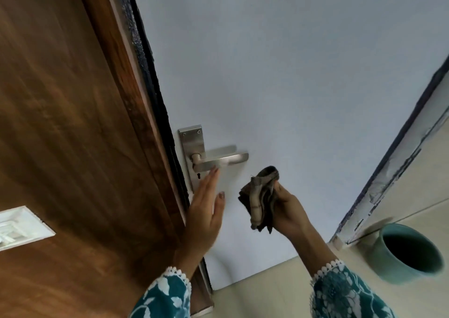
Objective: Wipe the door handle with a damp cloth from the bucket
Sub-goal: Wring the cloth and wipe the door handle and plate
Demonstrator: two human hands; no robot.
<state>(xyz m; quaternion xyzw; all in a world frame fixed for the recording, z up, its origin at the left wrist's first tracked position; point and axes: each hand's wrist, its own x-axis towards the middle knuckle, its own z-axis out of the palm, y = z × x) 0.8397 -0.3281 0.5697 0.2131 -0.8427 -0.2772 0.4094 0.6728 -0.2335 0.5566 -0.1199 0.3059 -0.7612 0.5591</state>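
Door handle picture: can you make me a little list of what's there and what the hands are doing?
door handle: silver lever on a white door
left hand: open, fingertips at the lever's underside
right hand: holding a bunched cloth, not touching the handle
bucket: teal, on the floor at right
wiping: not yet begun

The bucket inside is too dark to read; left hand fingertips blur.

Two hands, one cloth, one door handle, one bucket, one white door.
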